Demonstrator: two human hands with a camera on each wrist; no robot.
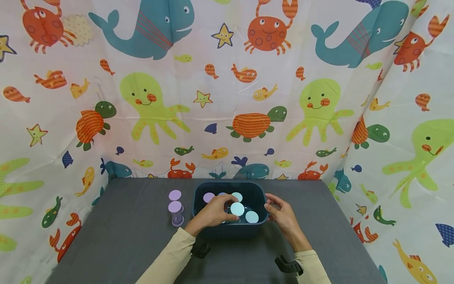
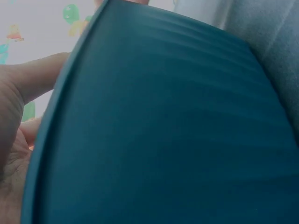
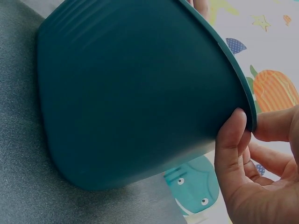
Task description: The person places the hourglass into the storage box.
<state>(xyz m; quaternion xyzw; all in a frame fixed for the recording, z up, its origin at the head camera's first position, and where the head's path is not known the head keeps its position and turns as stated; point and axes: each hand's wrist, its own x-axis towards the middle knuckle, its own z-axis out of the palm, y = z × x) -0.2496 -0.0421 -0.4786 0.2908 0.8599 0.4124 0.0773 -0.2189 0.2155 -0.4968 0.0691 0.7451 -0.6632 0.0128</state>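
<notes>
In the head view a dark teal plastic bin (image 1: 230,230) stands on the grey table. My left hand (image 1: 213,212) reaches over its front rim, thumb and fingers curved round a small jar with a pale blue lid (image 1: 237,209). The jar's body is mostly hidden behind the hand and lid. At the bin's right end my right hand (image 1: 283,219) grips the rim; the right wrist view shows the thumb (image 3: 231,135) against the outer wall. Inside the bin are more lidded jars, among them a lilac one (image 1: 208,197) and pale blue ones (image 1: 252,217).
Left of the bin, small purple jars with lilac lids (image 1: 175,206) stand close together on the grey tabletop (image 1: 142,232). A curtain (image 1: 220,98) printed with sea animals hangs behind the table and along both sides.
</notes>
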